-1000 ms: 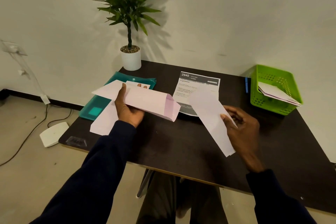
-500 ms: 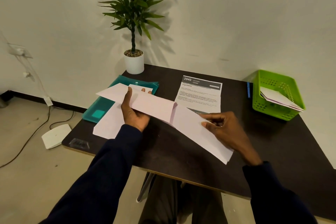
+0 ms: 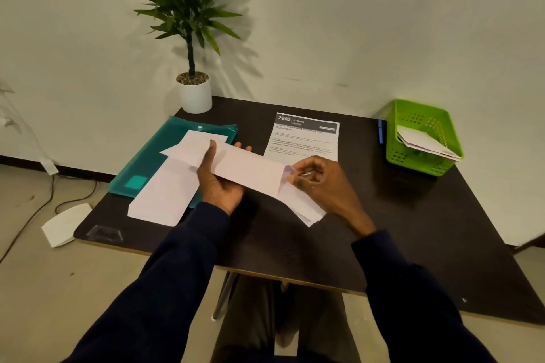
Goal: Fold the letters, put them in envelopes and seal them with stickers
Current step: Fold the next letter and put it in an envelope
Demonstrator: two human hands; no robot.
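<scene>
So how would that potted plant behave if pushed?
The potted plant looks top-heavy: tall stem and wide leaves over a narrow white pot, so a high push would likely tip it. Pebbles in the pot suggest weight, so a low push may just slide it.

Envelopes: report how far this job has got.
Done, apparently: envelopes lie in the green basket; stickers cannot be made out. In hand: the left hand holds an envelope while the right hand feeds a folded letter into its open end; part sticks out. Left: sealing this one, plus the white stack on the teal folder and the flat printed sheet.
</scene>
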